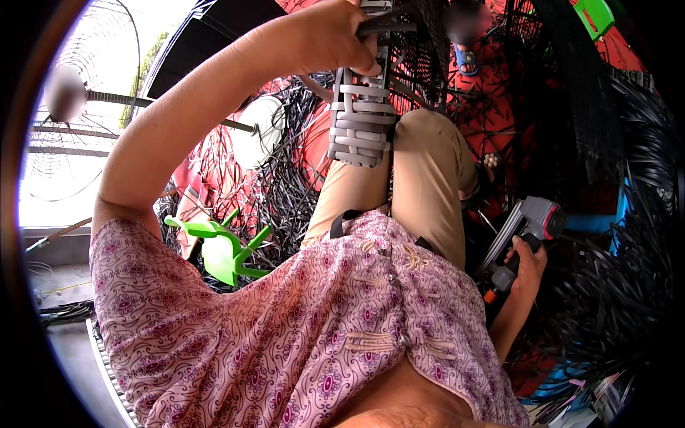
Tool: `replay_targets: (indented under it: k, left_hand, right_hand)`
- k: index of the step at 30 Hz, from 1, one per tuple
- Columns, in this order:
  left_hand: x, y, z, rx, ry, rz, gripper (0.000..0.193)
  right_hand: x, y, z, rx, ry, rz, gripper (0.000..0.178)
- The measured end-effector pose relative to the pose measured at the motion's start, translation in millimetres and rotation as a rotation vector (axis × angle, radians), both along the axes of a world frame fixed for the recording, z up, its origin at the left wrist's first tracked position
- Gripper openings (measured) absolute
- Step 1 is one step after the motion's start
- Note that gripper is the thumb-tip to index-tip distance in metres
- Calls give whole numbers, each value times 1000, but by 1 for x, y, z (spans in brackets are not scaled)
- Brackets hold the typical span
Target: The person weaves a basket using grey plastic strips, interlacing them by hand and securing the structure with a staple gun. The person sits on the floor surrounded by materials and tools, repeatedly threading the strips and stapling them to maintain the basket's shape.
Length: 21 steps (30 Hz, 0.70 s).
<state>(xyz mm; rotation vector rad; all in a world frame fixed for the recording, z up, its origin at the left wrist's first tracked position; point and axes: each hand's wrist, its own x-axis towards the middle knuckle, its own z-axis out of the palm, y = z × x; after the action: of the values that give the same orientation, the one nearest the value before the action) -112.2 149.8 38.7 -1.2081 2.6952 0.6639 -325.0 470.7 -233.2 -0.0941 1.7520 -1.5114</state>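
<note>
My left hand (346, 46) reaches up to the top middle, its fingers closed round the upper part of a woven grey piece (362, 128). Wide flat grey strips cross one another on that piece, which rests by my thighs. A dark strip also passes at the fingers; whether it is held cannot be made out. Down at my right side, my right hand (526, 262) is wrapped round the handle of a grey and black nail gun (539, 221). Its long magazine slants down beside my leg, apart from the woven piece.
Tangled black strips (285, 171) cover the red floor at left; thick bundles of black strips (614, 285) stand at right. A green plastic chair (222, 253) is at my left, with a wire-caged fan (68, 93) beyond. A foot in a blue sandal (467, 61) shows ahead.
</note>
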Motion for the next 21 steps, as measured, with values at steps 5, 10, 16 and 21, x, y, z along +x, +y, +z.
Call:
replay_targets:
  k: [5,10,16,21]
  left_hand:
    - [-8,7,5,-229,-176,-212,23]
    - [-13,1,7,-132,-302,-170,43]
    - [-6,3,1,12,-110,-37,44]
    - [20,-4,-22,-20,106,-49,34]
  right_hand:
    - [5,-4,14,27,20,-11,15]
    - [5,-1,8,47,-8,-9,18]
    - [4,-3,11,32,-16,4,20]
    - [5,-4,12,-11,-41,-34,20]
